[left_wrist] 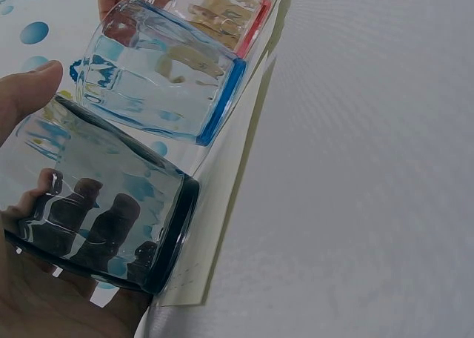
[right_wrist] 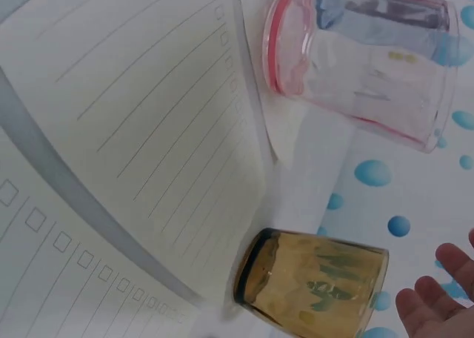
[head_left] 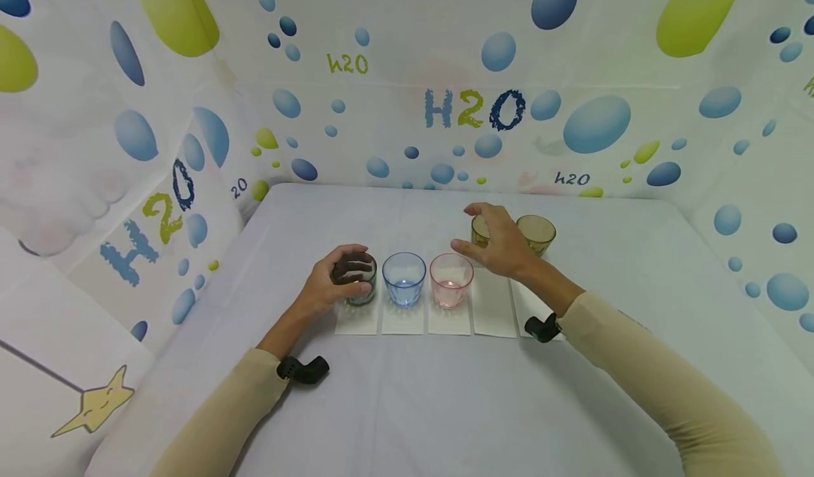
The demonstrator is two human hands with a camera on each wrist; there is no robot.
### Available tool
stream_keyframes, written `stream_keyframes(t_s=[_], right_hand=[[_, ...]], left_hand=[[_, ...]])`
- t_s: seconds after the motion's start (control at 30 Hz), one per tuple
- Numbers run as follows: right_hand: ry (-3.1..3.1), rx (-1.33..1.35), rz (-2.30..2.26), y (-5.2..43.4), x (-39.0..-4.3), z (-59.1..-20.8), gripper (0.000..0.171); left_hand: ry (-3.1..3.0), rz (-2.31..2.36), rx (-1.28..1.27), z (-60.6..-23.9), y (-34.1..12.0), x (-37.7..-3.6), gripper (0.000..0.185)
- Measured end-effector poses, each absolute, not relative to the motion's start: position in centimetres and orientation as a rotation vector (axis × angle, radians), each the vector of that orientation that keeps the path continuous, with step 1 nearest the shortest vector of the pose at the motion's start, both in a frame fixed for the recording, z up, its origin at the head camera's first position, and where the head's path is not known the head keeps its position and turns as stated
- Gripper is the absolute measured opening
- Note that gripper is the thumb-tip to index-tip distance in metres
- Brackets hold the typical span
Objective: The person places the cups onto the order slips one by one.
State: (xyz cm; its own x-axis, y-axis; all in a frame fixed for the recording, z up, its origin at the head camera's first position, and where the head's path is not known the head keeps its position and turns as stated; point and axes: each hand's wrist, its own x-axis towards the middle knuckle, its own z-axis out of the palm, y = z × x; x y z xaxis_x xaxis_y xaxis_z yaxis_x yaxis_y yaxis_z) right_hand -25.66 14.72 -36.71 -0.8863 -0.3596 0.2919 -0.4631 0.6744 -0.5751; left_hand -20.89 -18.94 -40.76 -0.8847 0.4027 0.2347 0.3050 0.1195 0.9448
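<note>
My left hand point(head_left: 324, 286) grips a dark grey glass point(left_wrist: 111, 197), fingers behind it and thumb on the near side. The glass stands on the leftmost paper sheet. To its right stand a clear blue glass point(head_left: 403, 279) and a pink glass point(head_left: 451, 280), each on its own sheet. My right hand point(head_left: 502, 244) reaches past the sheets with thumb and fingers spread around an amber glass point(head_left: 480, 231), partly hidden by the hand. In the right wrist view the fingertips point(right_wrist: 429, 305) are apart from an amber glass point(right_wrist: 315, 282). Another amber glass point(head_left: 536, 233) stands just right of that hand.
Several paper sheets lie side by side in a row on the white table point(head_left: 407, 406). One bare lined sheet point(head_left: 494, 307) is right of the pink glass, and another sheet point(head_left: 528, 300) lies partly under the right forearm. A printed cloth point(head_left: 394, 138) hangs behind the table.
</note>
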Motion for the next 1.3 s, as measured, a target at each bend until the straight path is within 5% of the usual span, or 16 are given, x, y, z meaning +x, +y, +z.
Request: stream_keyframes(t_s=[1.3], right_hand=[[-3.020, 0.455, 0.684, 16.3, -29.9, -37.6, 0.104]], left_hand=[[2.280, 1.929, 0.726, -41.4, -19.0, -21.2, 0.065]])
